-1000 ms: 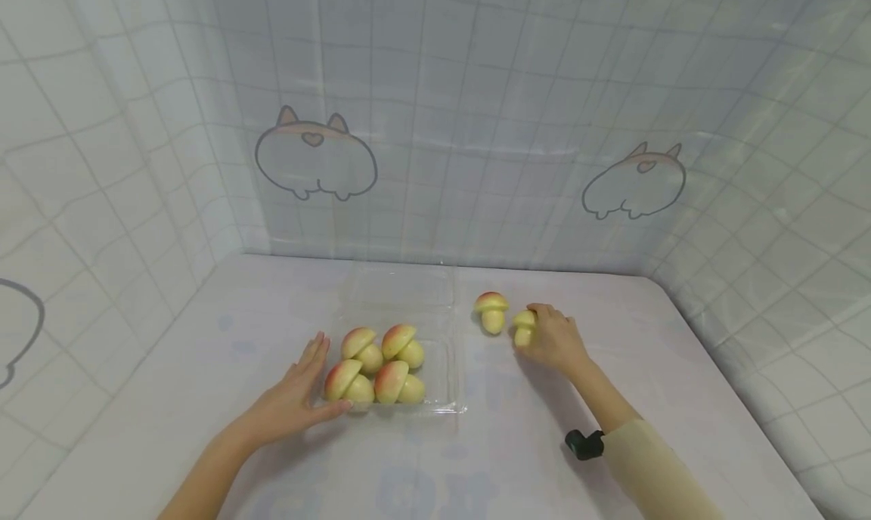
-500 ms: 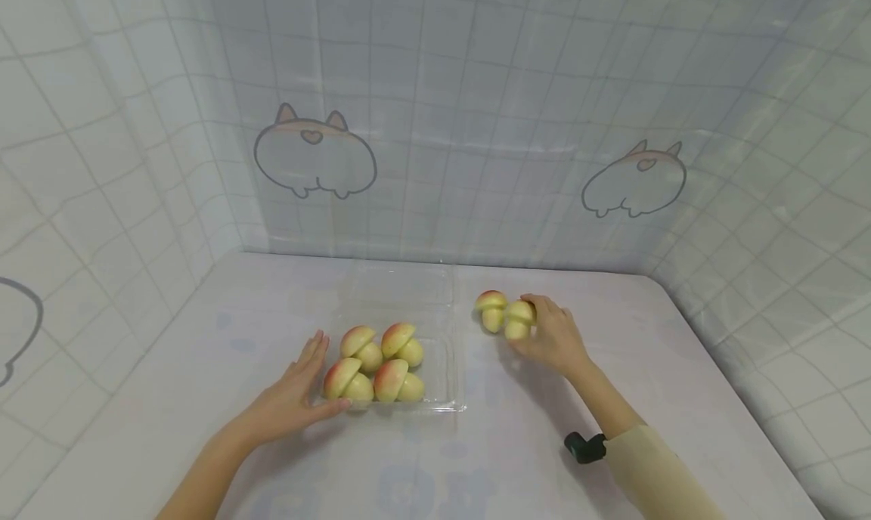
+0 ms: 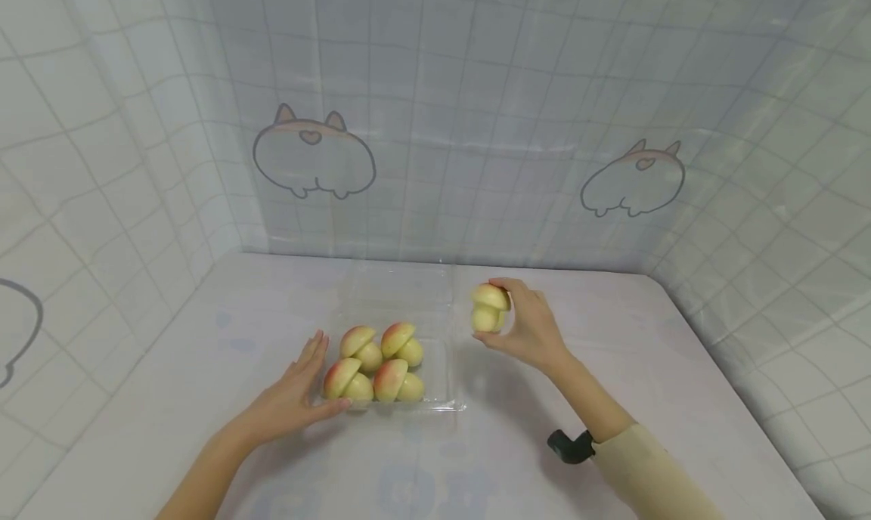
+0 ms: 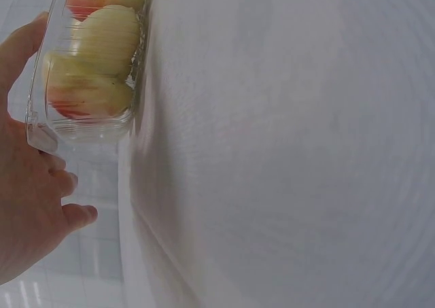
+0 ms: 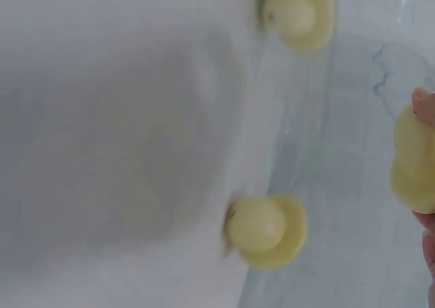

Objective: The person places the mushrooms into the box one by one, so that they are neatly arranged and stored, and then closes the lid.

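Note:
My right hand pinches a yellow mushroom with a reddish cap between thumb and fingers, raised above the table. Behind it, mostly hidden in the head view, another mushroom stands on the table. To the left lies a clear plastic clamshell box; several like mushrooms lie tilted in its front tray, towards the left. My left hand rests against the box's front left corner, thumb along the front and the other fingers stretched along the left side. The left wrist view shows mushrooms through the box wall.
The box's lid lies folded back towards the rear wall. White grid-patterned sheeting encloses the pale table at the back and sides. A dark device sits at the right wrist by the sleeve.
My right hand has lifted the nearer mushroom and carried it left, in front of the other loose one. The left hand and the box have stayed in place.

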Demonstrator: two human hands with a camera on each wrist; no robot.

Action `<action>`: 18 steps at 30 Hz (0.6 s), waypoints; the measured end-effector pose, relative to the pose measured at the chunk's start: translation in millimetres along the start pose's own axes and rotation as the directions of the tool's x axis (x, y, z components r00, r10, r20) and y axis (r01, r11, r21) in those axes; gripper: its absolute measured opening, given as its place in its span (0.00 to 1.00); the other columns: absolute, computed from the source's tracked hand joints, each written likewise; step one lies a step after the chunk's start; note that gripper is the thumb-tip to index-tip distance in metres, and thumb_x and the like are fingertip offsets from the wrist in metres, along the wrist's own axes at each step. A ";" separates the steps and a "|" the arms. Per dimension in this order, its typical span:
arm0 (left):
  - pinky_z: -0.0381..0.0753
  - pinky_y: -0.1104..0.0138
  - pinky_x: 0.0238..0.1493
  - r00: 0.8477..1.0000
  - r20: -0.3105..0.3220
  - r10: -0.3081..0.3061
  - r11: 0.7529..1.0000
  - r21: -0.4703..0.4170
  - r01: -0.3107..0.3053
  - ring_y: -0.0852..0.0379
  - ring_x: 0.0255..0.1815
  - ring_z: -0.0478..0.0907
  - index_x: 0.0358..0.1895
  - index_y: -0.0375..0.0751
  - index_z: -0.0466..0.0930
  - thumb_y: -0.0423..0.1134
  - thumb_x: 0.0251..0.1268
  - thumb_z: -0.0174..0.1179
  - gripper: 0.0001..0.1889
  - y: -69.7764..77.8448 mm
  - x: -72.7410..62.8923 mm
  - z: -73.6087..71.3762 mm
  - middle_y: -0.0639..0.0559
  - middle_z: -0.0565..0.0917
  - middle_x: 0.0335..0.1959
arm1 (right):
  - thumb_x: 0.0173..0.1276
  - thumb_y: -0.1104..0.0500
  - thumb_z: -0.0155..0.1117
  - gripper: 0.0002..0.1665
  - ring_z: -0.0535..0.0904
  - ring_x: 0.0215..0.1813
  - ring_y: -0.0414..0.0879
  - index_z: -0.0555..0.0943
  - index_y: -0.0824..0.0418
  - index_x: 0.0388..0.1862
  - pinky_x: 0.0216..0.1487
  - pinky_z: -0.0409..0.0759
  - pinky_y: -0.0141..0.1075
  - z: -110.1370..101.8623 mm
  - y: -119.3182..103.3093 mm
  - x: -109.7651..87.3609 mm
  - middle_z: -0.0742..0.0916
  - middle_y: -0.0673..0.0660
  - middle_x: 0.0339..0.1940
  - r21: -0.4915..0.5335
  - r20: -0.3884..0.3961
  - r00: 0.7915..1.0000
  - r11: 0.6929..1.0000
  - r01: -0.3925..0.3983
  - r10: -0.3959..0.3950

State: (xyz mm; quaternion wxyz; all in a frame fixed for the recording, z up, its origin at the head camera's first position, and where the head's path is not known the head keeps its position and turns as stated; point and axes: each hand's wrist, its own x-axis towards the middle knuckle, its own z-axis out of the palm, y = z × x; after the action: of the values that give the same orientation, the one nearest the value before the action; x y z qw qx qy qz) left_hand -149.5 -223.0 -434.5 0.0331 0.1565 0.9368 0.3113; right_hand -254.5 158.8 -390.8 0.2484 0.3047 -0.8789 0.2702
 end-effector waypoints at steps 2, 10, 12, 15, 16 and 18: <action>0.45 0.36 0.68 1.000 -0.003 0.002 1.000 0.002 -0.002 0.33 0.75 0.37 0.75 0.29 0.38 0.63 0.58 0.62 0.58 -0.4 -0.1 0.2 0.33 0.38 0.77 | 0.38 0.48 0.84 0.50 0.77 0.48 0.45 0.72 0.60 0.61 0.49 0.71 0.42 1.2 -8.0 3.5 0.81 0.52 0.51 0.022 0.017 1.000 1.000 0.018 -0.019; 0.46 0.36 0.68 1.000 -0.015 0.009 1.000 0.021 -0.009 0.32 0.75 0.39 0.75 0.29 0.38 0.63 0.58 0.62 0.58 -2.8 -0.2 2.0 0.33 0.39 0.77 | 0.39 0.48 0.84 0.51 0.76 0.51 0.41 0.70 0.58 0.62 0.50 0.71 0.41 8.4 -26.8 13.1 0.80 0.49 0.55 0.077 0.096 0.984 0.987 0.141 -0.148; 0.46 0.36 0.68 1.000 -0.013 0.008 1.000 0.017 -0.008 0.33 0.75 0.38 0.76 0.29 0.38 0.63 0.58 0.62 0.58 -2.7 -0.4 2.1 0.33 0.39 0.77 | 0.40 0.49 0.83 0.50 0.76 0.52 0.41 0.69 0.58 0.62 0.53 0.72 0.42 11.2 -28.8 14.4 0.80 0.49 0.55 0.090 0.118 0.975 0.980 0.180 -0.190; 0.45 0.37 0.69 1.000 -0.005 0.003 1.000 0.010 -0.003 0.35 0.76 0.37 0.76 0.30 0.37 0.64 0.58 0.61 0.58 -2.3 -0.4 2.0 0.34 0.38 0.77 | 0.40 0.50 0.83 0.49 0.75 0.54 0.41 0.69 0.58 0.62 0.57 0.71 0.44 14.4 -32.2 15.8 0.79 0.49 0.56 0.110 0.148 0.960 0.969 0.221 -0.236; 0.45 0.37 0.69 1.000 -0.002 0.002 1.000 0.006 -0.001 0.35 0.76 0.37 0.76 0.30 0.37 0.64 0.58 0.61 0.58 -2.1 -0.4 1.9 0.34 0.38 0.77 | 0.40 0.50 0.83 0.49 0.74 0.55 0.41 0.70 0.58 0.62 0.58 0.71 0.44 15.3 -33.4 16.3 0.78 0.49 0.56 0.114 0.156 0.956 0.966 0.231 -0.247; 0.44 0.38 0.69 1.000 0.003 -0.006 1.000 -0.002 0.006 0.35 0.76 0.36 0.76 0.30 0.37 0.64 0.58 0.61 0.58 -1.3 -0.5 1.3 0.35 0.37 0.77 | 0.41 0.51 0.82 0.48 0.74 0.55 0.40 0.70 0.58 0.61 0.59 0.71 0.43 16.8 -35.9 17.0 0.78 0.49 0.57 0.119 0.174 0.951 0.964 0.237 -0.255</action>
State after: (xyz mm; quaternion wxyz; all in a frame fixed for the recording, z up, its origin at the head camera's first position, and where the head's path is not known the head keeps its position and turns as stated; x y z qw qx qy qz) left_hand -149.1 -223.5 -436.4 0.0357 0.1539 0.9369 0.3118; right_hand -246.7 117.4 -381.3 0.1812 0.4477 -0.8394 0.2491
